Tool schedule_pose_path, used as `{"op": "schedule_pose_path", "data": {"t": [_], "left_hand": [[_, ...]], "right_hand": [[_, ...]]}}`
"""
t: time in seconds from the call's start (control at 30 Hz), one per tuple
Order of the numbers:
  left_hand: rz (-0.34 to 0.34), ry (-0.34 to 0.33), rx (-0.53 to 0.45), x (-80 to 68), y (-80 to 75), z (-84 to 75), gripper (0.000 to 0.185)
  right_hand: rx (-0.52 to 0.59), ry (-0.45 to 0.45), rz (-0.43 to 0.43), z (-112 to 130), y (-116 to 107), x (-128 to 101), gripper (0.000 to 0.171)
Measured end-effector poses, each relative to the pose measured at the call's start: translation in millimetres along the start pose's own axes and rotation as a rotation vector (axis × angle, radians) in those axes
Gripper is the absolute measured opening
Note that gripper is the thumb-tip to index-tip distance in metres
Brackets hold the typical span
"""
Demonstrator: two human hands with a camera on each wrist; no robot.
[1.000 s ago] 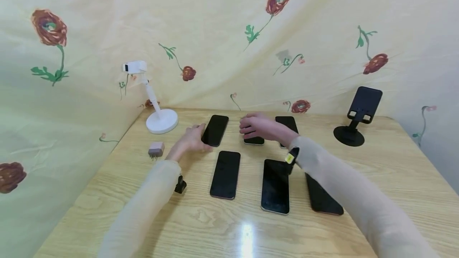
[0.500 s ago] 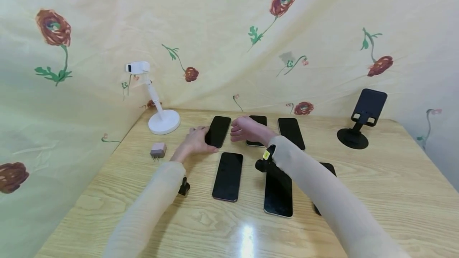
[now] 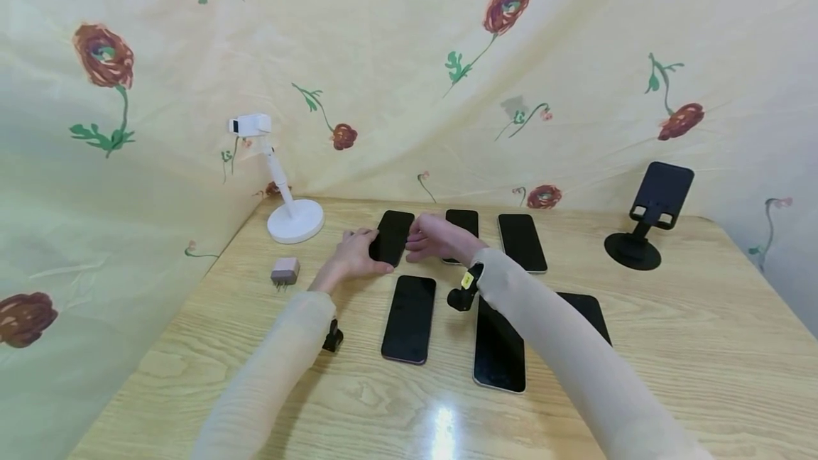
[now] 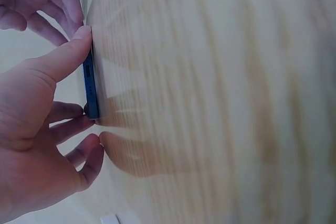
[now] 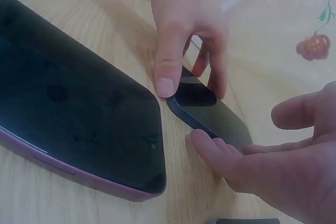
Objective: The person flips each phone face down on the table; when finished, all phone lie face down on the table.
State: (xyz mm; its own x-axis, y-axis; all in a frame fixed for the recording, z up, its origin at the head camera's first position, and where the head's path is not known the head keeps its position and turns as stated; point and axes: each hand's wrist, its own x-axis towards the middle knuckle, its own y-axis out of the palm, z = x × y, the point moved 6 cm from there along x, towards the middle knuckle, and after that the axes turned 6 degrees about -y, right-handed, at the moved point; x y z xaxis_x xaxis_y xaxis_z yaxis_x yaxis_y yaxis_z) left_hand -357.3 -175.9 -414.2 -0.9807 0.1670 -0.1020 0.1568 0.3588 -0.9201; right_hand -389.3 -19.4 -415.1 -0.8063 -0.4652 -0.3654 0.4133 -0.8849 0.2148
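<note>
Here's the farthest-left black phone [image 3: 392, 236], far side of the table [image 3: 358, 407]: left hand [image 3: 353, 254] grasping its left and near edges, right hand [image 3: 437, 238] touching its right edge, fingers loose; likely light, stiff, slick, crackable, so best held by the sides

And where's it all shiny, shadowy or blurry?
Head view: white glare on the table, near the picture's bottom; left wrist view: soft shadows beside the left hand, wood grain blurry toward the right; right wrist view: faint reflections on the nearest phone.
</note>
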Motion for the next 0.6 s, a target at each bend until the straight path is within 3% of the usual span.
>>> {"op": "schedule_pose_path", "data": {"t": [0.1, 0.27, 0.33, 0.5, 0.6], "left_hand": [[-0.002, 0.002, -0.004, 0.3, 0.2, -0.1, 0.091], [-0.014, 0.012, -0.018, 0.6, -0.8, -0.9, 0.090], [-0.019, 0.017, -0.022, 0.8, -1.3, -1.0, 0.089], [-0.014, 0.010, -0.034, 1.4, -0.2, 0.2, 0.088], [-0.004, 0.001, -0.043, 1.6, 1.2, 1.1, 0.088]], "right_hand": [[0.045, -0.002, -0.019, -1.7, 0.1, 1.2, 0.060], [0.179, -0.017, -0.037, -5.3, 3.4, 4.8, 0.016], [0.225, -0.026, -0.049, -6.4, 4.9, 5.9, 0.018], [0.249, -0.045, -0.093, -8.0, 5.6, 5.1, 0.053], [0.231, -0.050, -0.110, -9.1, 5.3, 4.8, 0.044]]}}
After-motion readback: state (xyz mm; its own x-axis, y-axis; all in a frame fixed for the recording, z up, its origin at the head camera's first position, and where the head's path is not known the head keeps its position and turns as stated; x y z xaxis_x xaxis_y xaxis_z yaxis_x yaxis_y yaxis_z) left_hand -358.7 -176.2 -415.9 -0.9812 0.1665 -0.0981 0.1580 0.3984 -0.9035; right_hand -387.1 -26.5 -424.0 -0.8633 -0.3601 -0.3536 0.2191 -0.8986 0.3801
